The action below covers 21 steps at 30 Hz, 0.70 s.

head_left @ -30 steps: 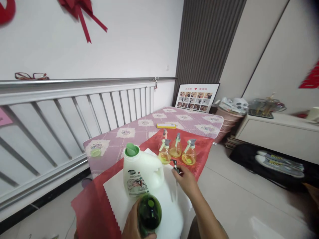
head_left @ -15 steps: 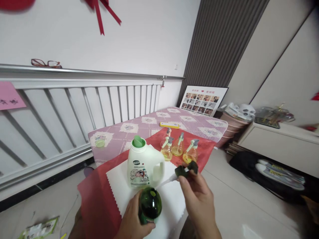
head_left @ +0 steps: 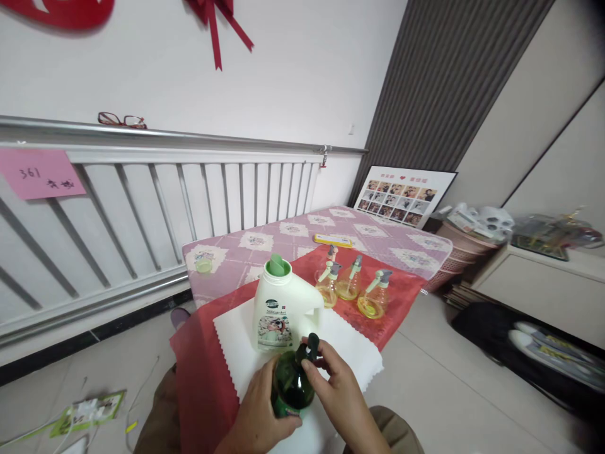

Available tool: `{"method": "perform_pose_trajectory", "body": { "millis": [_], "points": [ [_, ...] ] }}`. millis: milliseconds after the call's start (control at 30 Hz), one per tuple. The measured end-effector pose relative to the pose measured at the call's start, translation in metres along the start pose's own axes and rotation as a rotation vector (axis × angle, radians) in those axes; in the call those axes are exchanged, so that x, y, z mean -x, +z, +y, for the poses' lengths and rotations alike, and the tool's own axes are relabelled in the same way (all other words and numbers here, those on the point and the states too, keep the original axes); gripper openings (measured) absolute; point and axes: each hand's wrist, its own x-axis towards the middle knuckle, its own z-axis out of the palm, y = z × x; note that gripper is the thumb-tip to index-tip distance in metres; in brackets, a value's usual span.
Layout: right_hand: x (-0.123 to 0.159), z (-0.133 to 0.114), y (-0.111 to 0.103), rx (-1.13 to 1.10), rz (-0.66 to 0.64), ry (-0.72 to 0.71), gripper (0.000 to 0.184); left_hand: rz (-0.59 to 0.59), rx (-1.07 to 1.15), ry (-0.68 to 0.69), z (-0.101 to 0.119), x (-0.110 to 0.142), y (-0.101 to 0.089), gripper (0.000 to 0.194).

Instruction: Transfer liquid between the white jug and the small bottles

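My left hand (head_left: 262, 403) is wrapped around a dark green bottle (head_left: 289, 381) over the white sheet (head_left: 236, 331). The fingers of my right hand (head_left: 333, 381) grip a black pump head (head_left: 308, 350), which sits at the bottle's mouth. Its tube is out of sight; whether the collar is screwed tight I cannot tell. Just behind the bottle stands a large pale green jug (head_left: 283, 309) with its mouth uncapped and a green spout inside. Several clear spray bottles (head_left: 373, 301) with yellow liquid stand behind it to the right on the red cloth (head_left: 406, 296).
A purple patterned tablecloth (head_left: 302, 243) covers the table. A yellow-edged box (head_left: 332, 241) and a light green cap (head_left: 203, 266) lie on it. The radiator (head_left: 217, 195) runs along the left. Cables and a power strip (head_left: 89, 410) are on the floor.
My right hand has brought the pump head left to the bottle, and its white tube has gone from sight. My left hand keeps hold of the bottle. The view has shifted slightly left.
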Motion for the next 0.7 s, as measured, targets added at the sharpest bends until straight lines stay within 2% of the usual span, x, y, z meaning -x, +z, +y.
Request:
{"method": "perform_pose_trajectory", "body": {
  "millis": [133,467,700],
  "points": [
    [0.004,0.005,0.002,0.002,-0.076,0.055,0.032,-0.009,-0.033,-0.029,0.006,0.001,-0.002,0.097],
    [-0.001,0.009,-0.005,0.151,-0.201,-0.036,0.037,-0.032,-0.055,-0.047,0.019,0.002,-0.007,0.097],
    [-0.001,0.006,-0.002,0.200,-0.098,-0.021,0.020,-0.043,-0.058,-0.064,0.018,0.002,-0.008,0.100]
  ]
}}
